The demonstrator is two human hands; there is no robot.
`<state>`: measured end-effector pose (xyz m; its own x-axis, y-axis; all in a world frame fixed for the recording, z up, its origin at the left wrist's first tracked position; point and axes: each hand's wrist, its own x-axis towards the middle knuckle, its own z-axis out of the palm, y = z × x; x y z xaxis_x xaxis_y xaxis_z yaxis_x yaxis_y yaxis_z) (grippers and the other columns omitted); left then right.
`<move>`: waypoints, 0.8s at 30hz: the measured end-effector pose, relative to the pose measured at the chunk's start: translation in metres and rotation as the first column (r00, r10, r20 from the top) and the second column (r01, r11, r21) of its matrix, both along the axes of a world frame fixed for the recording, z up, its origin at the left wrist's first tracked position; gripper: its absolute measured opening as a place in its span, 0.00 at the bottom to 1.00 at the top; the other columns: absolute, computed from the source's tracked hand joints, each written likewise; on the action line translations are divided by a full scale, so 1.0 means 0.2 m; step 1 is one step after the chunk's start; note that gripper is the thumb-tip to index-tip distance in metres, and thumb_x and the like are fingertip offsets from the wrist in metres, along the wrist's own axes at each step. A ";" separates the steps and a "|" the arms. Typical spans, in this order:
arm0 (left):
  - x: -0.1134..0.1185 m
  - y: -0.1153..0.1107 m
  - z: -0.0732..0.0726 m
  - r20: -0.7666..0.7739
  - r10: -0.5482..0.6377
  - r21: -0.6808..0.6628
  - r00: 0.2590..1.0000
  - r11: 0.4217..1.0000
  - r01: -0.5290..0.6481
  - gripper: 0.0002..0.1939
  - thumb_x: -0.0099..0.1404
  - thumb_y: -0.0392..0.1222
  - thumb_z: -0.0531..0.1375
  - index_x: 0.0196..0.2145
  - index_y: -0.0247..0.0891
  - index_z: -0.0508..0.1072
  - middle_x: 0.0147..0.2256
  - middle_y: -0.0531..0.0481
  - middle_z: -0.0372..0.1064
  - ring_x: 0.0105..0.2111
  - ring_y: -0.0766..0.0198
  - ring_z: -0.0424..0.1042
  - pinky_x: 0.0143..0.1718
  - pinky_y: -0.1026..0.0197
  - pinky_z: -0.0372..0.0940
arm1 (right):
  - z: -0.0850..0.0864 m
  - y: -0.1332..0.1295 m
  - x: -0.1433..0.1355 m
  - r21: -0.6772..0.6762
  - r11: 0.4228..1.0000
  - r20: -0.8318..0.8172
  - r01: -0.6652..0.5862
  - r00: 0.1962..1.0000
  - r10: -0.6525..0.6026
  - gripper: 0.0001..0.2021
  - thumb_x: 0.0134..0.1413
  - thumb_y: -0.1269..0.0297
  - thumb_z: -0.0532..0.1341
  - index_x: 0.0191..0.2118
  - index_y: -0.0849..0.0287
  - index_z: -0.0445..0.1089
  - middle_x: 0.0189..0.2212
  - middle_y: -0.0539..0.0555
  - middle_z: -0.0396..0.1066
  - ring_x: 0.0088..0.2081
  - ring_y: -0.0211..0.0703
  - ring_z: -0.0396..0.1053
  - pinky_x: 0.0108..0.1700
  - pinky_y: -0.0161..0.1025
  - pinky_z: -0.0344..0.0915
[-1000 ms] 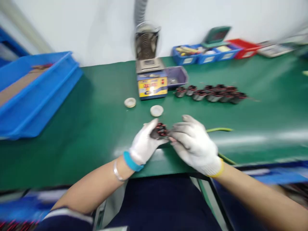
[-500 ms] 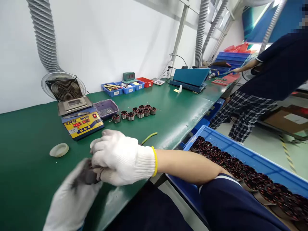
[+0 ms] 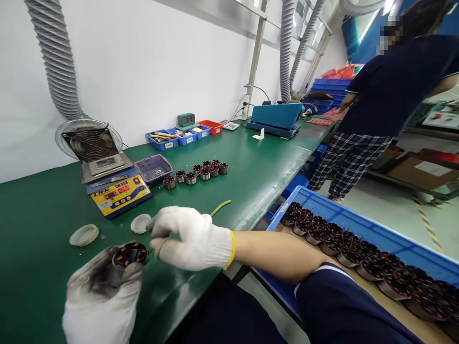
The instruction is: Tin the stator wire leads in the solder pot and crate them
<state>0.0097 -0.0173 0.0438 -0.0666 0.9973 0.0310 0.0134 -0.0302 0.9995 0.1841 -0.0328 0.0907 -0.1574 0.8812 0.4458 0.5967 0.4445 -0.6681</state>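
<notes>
My gloved left hand [image 3: 103,291] is wrapped round a wound motor stator [image 3: 129,254], a metal ring with dark and copper-coloured coils facing up. Close at its right side, my gloved right hand [image 3: 190,239] has thumb and fingertips pinched together by the stator's edge. A thin dark wire seems to stick out there, but I cannot make out whether the fingertips grip it. Behind the right fingertips lies a small white round dish [image 3: 141,223]. Another white dish [image 3: 83,235] is further left.
A yellow-blue soldering station [image 3: 120,196] stands at the left behind my hands, beside a grey-purple tray [image 3: 153,168]. Several stators [image 3: 191,178] stand on the green bench [image 3: 251,167]. A blue crate [image 3: 304,196] of stators is at my right. A person [image 3: 390,95] stands beyond it.
My right hand has drawn back from over the stator, which now shows in my left hand. The second white dish has come into view. The person at the right has turned and shifted.
</notes>
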 end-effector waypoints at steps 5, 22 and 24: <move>0.04 0.04 -0.02 0.040 0.035 -0.053 0.999 0.998 -0.033 0.27 0.46 0.49 0.70 0.43 0.46 0.68 0.43 0.52 0.69 0.47 0.49 0.70 0.59 0.41 0.61 | -0.14 0.00 0.04 -0.085 0.983 -0.294 0.160 0.939 -0.178 0.13 0.60 0.59 0.50 0.37 0.62 0.66 0.37 0.57 0.73 0.41 0.40 0.72 0.44 0.39 0.69; 0.03 0.09 -0.18 0.492 -0.287 -0.145 0.822 0.904 0.402 0.23 0.58 0.57 0.63 0.37 0.30 0.78 0.40 0.40 0.76 0.50 0.50 0.71 0.55 0.53 0.62 | -0.44 -0.02 -0.08 -0.058 0.993 0.083 0.107 0.991 -0.102 0.18 0.50 0.56 0.61 0.47 0.55 0.67 0.41 0.57 0.72 0.42 0.50 0.74 0.44 0.47 0.74; 0.02 0.14 -0.17 0.542 -0.174 -0.253 0.822 0.900 0.356 0.21 0.58 0.56 0.63 0.32 0.31 0.77 0.34 0.41 0.76 0.38 0.55 0.75 0.44 0.54 0.68 | -0.44 -0.04 -0.07 -0.046 0.997 0.096 0.062 0.994 -0.058 0.17 0.49 0.56 0.62 0.46 0.53 0.68 0.40 0.56 0.72 0.41 0.48 0.74 0.43 0.46 0.74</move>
<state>0.0144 0.0100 0.0101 0.2870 0.9211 -0.2632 -0.4428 0.3712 0.8162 0.1702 -0.0399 0.0030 -0.1431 0.9106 0.3877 0.6831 0.3743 -0.6271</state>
